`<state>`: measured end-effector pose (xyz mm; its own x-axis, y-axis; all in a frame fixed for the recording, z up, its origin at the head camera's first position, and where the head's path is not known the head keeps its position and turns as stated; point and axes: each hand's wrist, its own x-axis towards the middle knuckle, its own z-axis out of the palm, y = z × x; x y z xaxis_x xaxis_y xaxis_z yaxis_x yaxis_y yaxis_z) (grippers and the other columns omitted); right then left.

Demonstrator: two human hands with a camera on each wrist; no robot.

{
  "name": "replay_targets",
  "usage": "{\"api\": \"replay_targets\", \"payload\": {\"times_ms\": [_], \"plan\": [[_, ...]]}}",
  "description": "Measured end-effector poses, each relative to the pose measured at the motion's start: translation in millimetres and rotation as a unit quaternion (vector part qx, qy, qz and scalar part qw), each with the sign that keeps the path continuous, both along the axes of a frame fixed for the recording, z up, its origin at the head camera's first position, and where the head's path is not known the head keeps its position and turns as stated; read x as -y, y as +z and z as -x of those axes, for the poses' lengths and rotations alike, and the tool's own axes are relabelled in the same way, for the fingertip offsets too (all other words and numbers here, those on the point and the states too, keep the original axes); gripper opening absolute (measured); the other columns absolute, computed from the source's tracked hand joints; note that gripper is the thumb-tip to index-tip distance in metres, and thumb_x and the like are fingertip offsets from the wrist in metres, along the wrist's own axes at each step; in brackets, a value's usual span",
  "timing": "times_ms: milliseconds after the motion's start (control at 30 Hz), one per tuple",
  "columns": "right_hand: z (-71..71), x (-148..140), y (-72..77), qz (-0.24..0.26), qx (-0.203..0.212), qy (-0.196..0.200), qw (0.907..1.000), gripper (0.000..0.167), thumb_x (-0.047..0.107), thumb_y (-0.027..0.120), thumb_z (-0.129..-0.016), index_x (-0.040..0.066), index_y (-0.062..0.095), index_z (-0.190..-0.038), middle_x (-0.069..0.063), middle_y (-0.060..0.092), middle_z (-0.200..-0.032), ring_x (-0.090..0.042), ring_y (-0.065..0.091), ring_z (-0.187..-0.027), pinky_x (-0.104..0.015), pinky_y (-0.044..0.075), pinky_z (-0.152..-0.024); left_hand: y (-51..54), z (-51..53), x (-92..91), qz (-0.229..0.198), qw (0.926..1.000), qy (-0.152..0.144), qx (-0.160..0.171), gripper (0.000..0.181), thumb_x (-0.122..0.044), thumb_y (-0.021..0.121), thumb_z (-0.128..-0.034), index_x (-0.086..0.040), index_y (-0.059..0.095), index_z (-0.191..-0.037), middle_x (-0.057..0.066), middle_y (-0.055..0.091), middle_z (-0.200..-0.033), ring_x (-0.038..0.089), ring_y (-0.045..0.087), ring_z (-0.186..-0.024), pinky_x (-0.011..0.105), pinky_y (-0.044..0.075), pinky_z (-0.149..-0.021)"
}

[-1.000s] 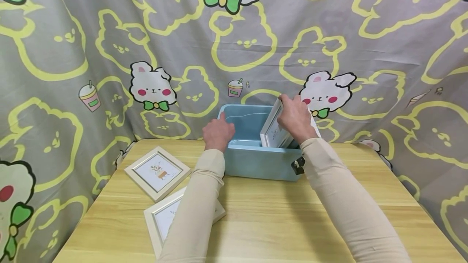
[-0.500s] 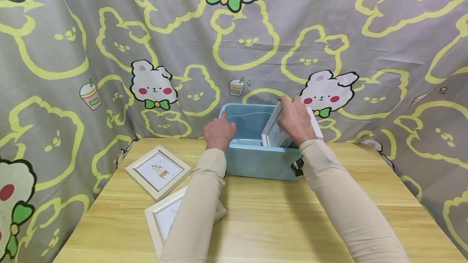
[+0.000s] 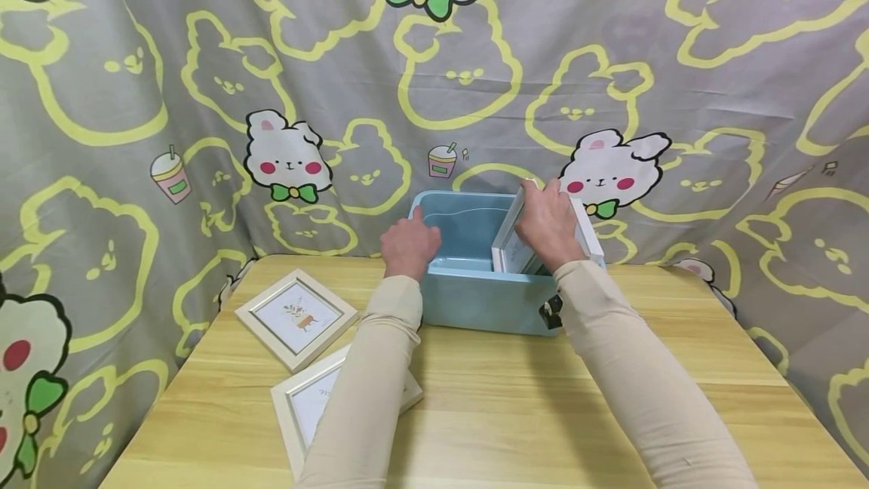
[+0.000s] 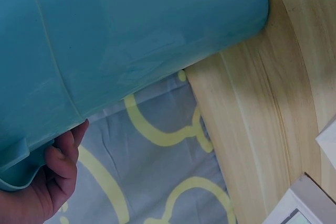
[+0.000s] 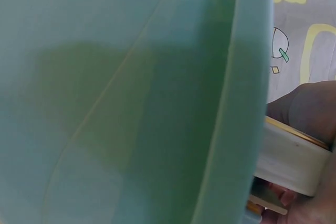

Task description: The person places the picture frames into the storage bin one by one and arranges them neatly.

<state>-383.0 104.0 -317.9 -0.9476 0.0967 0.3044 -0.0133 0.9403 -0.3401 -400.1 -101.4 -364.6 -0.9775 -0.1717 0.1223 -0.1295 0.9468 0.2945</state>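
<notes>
A light blue plastic bin (image 3: pixel 489 304) stands at the back of the table. My left hand (image 3: pixel 409 247) grips its left rim; in the left wrist view, the fingers (image 4: pixel 62 165) curl under the bin's edge. Over the bin's right half, my right hand (image 3: pixel 548 226) holds a white picture frame (image 3: pixel 508 238) that leans tilted inside. Another white frame edge (image 3: pixel 588 229) shows right of that hand. In the right wrist view, a thick pale frame edge (image 5: pixel 294 158) sits within the right hand's grasp, partly hidden by the bin wall (image 5: pixel 247 77).
On the table's left lies a cream picture frame (image 3: pixel 296 319) with a plant print. A second cream frame (image 3: pixel 308 406) lies nearer, partly under the left sleeve (image 3: pixel 363 391). A patterned grey curtain (image 3: pixel 462 96) hangs close behind the bin. A black item (image 3: pixel 551 312) sits at the right wrist.
The head view has shifted slightly. Both hands keep their holds on the bin rim and the picture frame. A little more of the white frame edge at the right now shows.
</notes>
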Motion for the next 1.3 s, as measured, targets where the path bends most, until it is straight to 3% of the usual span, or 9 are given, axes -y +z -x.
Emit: {"api": "replay_targets", "payload": {"times_ms": [433, 667, 833, 967, 1300], "plan": [[5.3, -3.7, -1.4, -0.003, 0.017, -0.002, 0.9998, 0.054, 0.008, 0.065, -0.08, 0.006, 0.05, -0.132, -0.026, 0.042, -0.113, -0.042, 0.048, -0.098, -0.057, 0.048, -0.083, -0.2, -0.9, -0.3, 0.009, 0.9999, 0.001, 0.005, 0.059, -0.041, 0.04, -0.0937, -0.024, 0.034, -0.15, 0.019, 0.065, -0.115, 0.032, 0.065, -0.088, 0.045, 0.054, -0.074], [7.9, -0.6, -5.3, 0.007, 0.034, -0.009, 0.9994, 0.053, 0.008, 0.064, -0.081, 0.005, 0.049, -0.132, -0.027, 0.041, -0.117, -0.043, 0.048, -0.1, -0.058, 0.049, -0.081, 0.8, -1.1, -0.5, 0.013, 0.9999, 0.001, 0.007, 0.06, -0.041, 0.039, -0.0931, -0.024, 0.033, -0.15, 0.019, 0.065, -0.116, 0.033, 0.065, -0.091, 0.045, 0.054, -0.076], [9.1, 0.9, -11.1, 0.006, 0.043, -0.014, 0.999, 0.048, 0.009, 0.063, -0.084, 0.005, 0.05, -0.13, -0.027, 0.042, -0.118, -0.043, 0.046, -0.103, -0.064, 0.044, -0.089, 0.3, -0.6, -1.6, 0.015, 0.9998, 0.001, 0.009, 0.06, -0.042, 0.039, -0.0931, -0.025, 0.033, -0.15, 0.018, 0.065, -0.116, 0.032, 0.065, -0.09, 0.045, 0.054, -0.075], [9.7, 0.1, -15.8, 0.004, 0.035, -0.014, 0.9993, 0.047, 0.01, 0.063, -0.085, 0.005, 0.05, -0.13, -0.027, 0.043, -0.12, -0.044, 0.044, -0.108, -0.068, 0.037, -0.095, 0.0, -0.4, -2.7, 0.013, 0.9999, -0.001, 0.007, 0.06, -0.042, 0.039, -0.0927, -0.025, 0.033, -0.15, 0.018, 0.065, -0.114, 0.032, 0.065, -0.088, 0.045, 0.054, -0.074], [11.1, 1.1, -21.1, 0.011, 0.016, -0.008, 0.9998, 0.041, 0.008, 0.057, -0.087, 0.002, 0.051, -0.127, -0.03, 0.042, -0.119, -0.045, 0.038, -0.11, -0.064, 0.032, -0.091, 0.7, -1.5, -1.5, 0.004, 1.0, 0.001, 0.007, 0.059, -0.041, 0.039, -0.0924, -0.024, 0.034, -0.149, 0.018, 0.065, -0.116, 0.033, 0.064, -0.092, 0.046, 0.053, -0.078]]}}
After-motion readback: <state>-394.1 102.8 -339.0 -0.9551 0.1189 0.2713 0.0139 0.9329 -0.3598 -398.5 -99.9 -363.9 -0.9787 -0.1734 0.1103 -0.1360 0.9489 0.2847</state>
